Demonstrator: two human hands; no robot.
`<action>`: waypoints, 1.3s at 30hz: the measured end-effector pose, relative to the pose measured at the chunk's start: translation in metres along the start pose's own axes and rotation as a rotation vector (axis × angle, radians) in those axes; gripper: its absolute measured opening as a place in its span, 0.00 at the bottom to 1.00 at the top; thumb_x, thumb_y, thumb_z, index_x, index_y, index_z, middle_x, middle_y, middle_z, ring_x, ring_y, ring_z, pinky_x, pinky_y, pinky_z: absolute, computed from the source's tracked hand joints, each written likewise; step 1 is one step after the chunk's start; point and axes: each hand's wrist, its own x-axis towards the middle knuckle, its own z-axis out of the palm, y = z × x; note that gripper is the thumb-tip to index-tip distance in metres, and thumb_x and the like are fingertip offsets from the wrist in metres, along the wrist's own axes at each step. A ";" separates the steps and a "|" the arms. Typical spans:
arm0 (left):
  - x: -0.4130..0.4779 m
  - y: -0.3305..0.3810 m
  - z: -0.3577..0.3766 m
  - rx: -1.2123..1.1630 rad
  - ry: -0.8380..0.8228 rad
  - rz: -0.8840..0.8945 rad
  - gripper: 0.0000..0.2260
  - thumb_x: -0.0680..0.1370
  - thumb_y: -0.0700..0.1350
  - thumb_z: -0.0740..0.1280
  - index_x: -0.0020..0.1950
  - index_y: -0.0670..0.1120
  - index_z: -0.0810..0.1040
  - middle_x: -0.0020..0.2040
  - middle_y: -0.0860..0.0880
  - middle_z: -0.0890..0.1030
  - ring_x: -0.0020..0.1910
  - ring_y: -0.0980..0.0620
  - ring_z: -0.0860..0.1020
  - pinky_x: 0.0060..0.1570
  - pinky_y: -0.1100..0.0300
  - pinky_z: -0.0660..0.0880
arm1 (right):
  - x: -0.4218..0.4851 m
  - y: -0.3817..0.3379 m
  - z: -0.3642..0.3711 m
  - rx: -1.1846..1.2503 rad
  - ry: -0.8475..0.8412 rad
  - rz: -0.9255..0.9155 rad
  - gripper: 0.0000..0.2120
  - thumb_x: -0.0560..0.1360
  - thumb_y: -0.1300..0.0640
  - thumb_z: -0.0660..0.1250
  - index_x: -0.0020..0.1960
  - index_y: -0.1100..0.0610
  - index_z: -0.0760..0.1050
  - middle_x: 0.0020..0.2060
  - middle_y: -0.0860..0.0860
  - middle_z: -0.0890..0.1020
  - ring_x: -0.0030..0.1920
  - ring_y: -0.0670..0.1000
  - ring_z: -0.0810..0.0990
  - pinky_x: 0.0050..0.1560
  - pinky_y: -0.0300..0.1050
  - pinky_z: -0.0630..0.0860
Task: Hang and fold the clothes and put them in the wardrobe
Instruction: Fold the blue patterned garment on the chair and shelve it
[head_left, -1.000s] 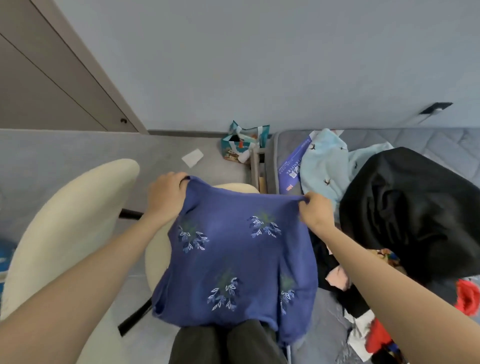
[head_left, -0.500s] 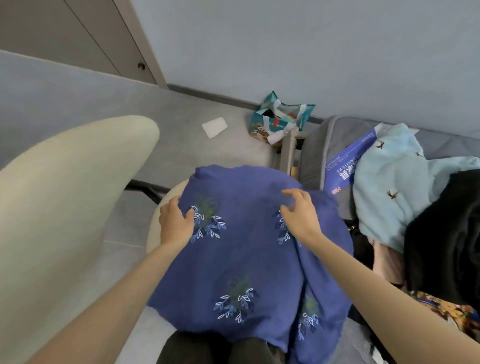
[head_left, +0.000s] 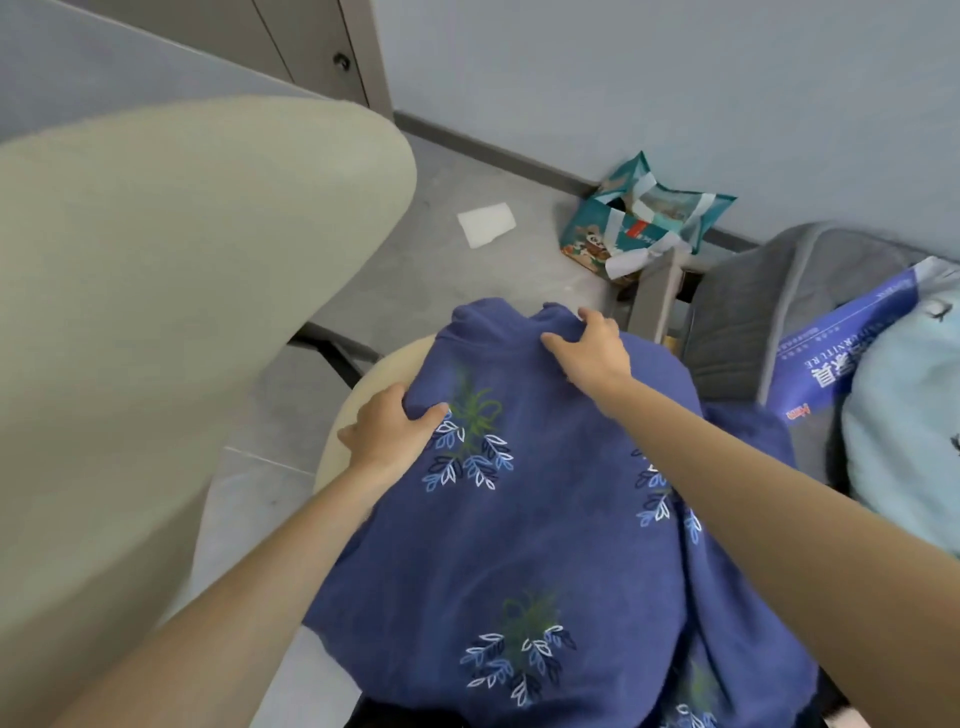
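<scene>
We have the blue leaf-embroidered top (head_left: 524, 530) spread over our lap and over the cream round seat (head_left: 384, 364) in front of us. Our left hand (head_left: 387, 434) grips its left edge, thumb on top and fingers tucked beneath the cloth. Our right hand (head_left: 592, 353) is curled round a bunched fold at the far edge; that fold may be the neck, but the view is too soft for us to be sure.

The far edge of the top reaches about to the seat's far rim. Its right side droops toward the grey mattress (head_left: 753, 312), and its near end hangs off our knees.

Open grey floor (head_left: 467, 280) lies beyond the seat, up to the wall. On the left, the tall cream chair back (head_left: 182, 312) stands close and closes off that side. A white scrap of paper (head_left: 487, 224) lies on the floor. A teal paper bag (head_left: 639, 223) sits by the skirting, just beside a pale bed-frame post (head_left: 655, 296). On the mattress rest a blue printed packet (head_left: 841, 358) and a light blue garment (head_left: 904, 415), touching each other. A wardrobe door (head_left: 311, 47) shows at the upper left, well apart from the top.
</scene>
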 end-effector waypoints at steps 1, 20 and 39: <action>0.001 0.001 -0.002 -0.089 0.009 0.021 0.15 0.76 0.52 0.67 0.46 0.40 0.76 0.42 0.46 0.81 0.44 0.44 0.77 0.51 0.52 0.72 | 0.002 -0.002 0.001 -0.022 0.019 0.001 0.31 0.77 0.50 0.66 0.76 0.56 0.58 0.72 0.55 0.63 0.65 0.59 0.72 0.58 0.49 0.73; 0.016 0.033 -0.011 0.210 0.043 0.434 0.30 0.78 0.53 0.64 0.77 0.51 0.55 0.75 0.51 0.61 0.71 0.43 0.58 0.66 0.46 0.57 | -0.076 0.049 -0.022 -0.190 -0.218 -0.455 0.14 0.67 0.53 0.74 0.35 0.49 0.68 0.34 0.44 0.76 0.39 0.43 0.70 0.40 0.40 0.70; -0.003 0.040 -0.037 -0.075 0.221 0.606 0.16 0.65 0.24 0.59 0.30 0.43 0.78 0.44 0.47 0.71 0.45 0.47 0.72 0.44 0.61 0.66 | -0.105 0.037 -0.033 -0.082 0.016 -0.607 0.13 0.67 0.68 0.67 0.37 0.50 0.77 0.37 0.44 0.77 0.41 0.48 0.75 0.43 0.46 0.75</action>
